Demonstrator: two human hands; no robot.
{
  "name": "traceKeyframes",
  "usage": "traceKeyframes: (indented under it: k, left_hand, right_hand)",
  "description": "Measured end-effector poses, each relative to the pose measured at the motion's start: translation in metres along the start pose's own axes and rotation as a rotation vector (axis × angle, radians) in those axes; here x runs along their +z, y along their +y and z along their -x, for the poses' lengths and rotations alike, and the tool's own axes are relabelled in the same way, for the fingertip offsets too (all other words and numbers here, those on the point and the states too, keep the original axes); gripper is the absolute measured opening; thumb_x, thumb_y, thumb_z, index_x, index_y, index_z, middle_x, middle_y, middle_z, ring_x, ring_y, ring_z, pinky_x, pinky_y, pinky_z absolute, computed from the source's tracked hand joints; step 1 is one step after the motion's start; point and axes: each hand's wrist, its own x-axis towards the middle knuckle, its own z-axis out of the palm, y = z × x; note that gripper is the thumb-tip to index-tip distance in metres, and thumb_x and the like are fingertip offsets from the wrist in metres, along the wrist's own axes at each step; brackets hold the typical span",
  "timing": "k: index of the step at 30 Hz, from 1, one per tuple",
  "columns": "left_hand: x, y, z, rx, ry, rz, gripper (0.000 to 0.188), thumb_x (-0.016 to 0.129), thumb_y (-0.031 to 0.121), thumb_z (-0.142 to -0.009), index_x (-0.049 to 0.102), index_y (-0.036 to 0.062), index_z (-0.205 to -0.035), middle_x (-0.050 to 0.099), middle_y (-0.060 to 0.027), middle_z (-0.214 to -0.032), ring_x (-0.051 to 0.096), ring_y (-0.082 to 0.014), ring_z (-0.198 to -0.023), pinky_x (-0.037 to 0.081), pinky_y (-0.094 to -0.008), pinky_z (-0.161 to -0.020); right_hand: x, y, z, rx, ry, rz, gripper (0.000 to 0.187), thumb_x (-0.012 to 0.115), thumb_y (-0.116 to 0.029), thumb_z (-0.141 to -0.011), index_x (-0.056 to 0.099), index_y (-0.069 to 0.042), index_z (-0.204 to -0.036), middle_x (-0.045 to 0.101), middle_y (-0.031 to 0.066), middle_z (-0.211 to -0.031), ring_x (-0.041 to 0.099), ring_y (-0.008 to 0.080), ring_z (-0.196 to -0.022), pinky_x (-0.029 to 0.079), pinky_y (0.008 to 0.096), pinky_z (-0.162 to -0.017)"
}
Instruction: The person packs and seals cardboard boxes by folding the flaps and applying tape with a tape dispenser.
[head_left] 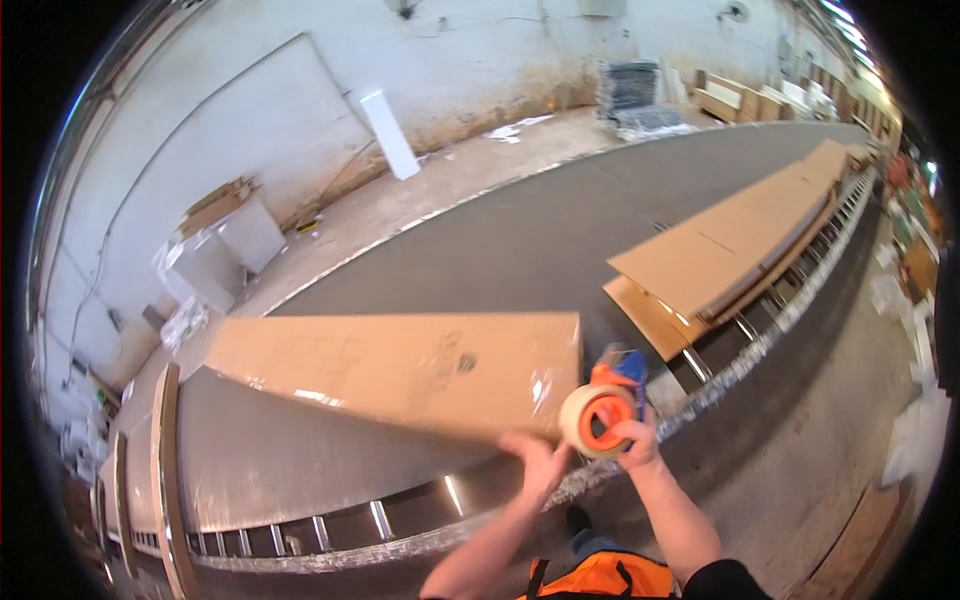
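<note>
A long brown cardboard box (390,370) lies across the grey conveyor belt in front of me, with shiny clear tape on its right end and near edge. My right hand (640,440) grips a blue and orange tape dispenser (622,375) just off the box's right end. A thick tape roll (578,420) with an orange hub sits on the dispenser. At the box's near right corner is my left hand (540,464), fingers apart and nothing held. Blur hides whether its fingertips touch the cardboard.
Flattened cardboard sheets (730,245) are stacked to the right over the belt's side rollers (697,364). Curved uprights (168,480) stand at the left of the conveyor. White panels (205,270) lean by the wall, and a dark stack (630,95) stands far back.
</note>
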Motion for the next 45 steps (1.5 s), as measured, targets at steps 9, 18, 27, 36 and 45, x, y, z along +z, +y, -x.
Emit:
traceKeyframes:
  k: [9, 18, 27, 36, 45]
  left_hand:
    - [-0.213, 0.006, -0.100, 0.243, 0.172, -0.502, 0.071, 0.070, 0.040, -0.086, 0.046, 0.0031, -0.141, 0.033, -0.0244, -0.154, 0.040, -0.0375, -0.139, 0.038, -0.0433, -0.112]
    - [-0.483, -0.078, -0.286, 0.128, 0.367, -0.682, 0.047, 0.056, 0.035, -0.095, 0.053, 0.0023, -0.129, 0.060, -0.0215, -0.126, 0.061, -0.0397, -0.109, 0.050, -0.0479, -0.092]
    - [-0.558, -0.109, -0.497, 0.233, 0.177, -0.966, 0.075, 0.034, 0.057, -0.098, 0.028, 0.0059, -0.153, 0.030, -0.0139, -0.158, 0.022, -0.0422, -0.146, 0.014, -0.0518, -0.120]
    - [-0.572, -0.093, -0.553, 0.139, 0.145, -1.013, 0.078, 0.039, 0.056, -0.090, 0.044, -0.0013, -0.142, 0.042, -0.0190, -0.150, 0.031, -0.0379, -0.142, 0.020, -0.0435, -0.120]
    - [-0.566, -0.109, -0.379, 0.239, 0.176, -1.161, 0.039, 0.045, 0.038, -0.089, 0.060, 0.0024, -0.097, 0.071, -0.0170, -0.098, 0.063, -0.0385, -0.095, 0.046, -0.0459, -0.092]
  right_hand:
    - [0.018, 0.034, -0.073, -0.183, 0.079, 0.078, 0.072, 0.053, -0.009, -0.063, 0.047, 0.003, -0.135, 0.059, 0.0135, -0.126, 0.057, 0.0253, -0.118, 0.042, 0.0347, -0.107]
    - [0.180, 0.235, -0.206, -0.724, 0.079, 0.514, 0.083, 0.061, -0.013, -0.079, 0.022, 0.005, -0.151, 0.040, 0.0171, -0.146, 0.039, 0.0277, -0.136, 0.026, 0.0404, -0.116]
    - [0.164, 0.317, -0.247, -0.941, 0.366, 0.742, 0.065, 0.059, -0.012, -0.089, 0.032, 0.007, -0.145, 0.043, 0.0201, -0.145, 0.048, 0.0305, -0.129, 0.038, 0.0421, -0.110]
    - [0.150, 0.303, -0.326, -1.107, 0.242, 1.017, 0.059, 0.056, -0.018, -0.093, 0.035, 0.007, -0.143, 0.044, 0.0208, -0.145, 0.044, 0.0310, -0.134, 0.033, 0.0403, -0.112]
    - [0.026, 0.233, -0.415, -0.833, 0.016, 0.808, 0.057, 0.056, -0.016, -0.095, 0.036, 0.003, -0.145, 0.044, 0.0162, -0.146, 0.043, 0.0260, -0.133, 0.032, 0.0390, -0.113]
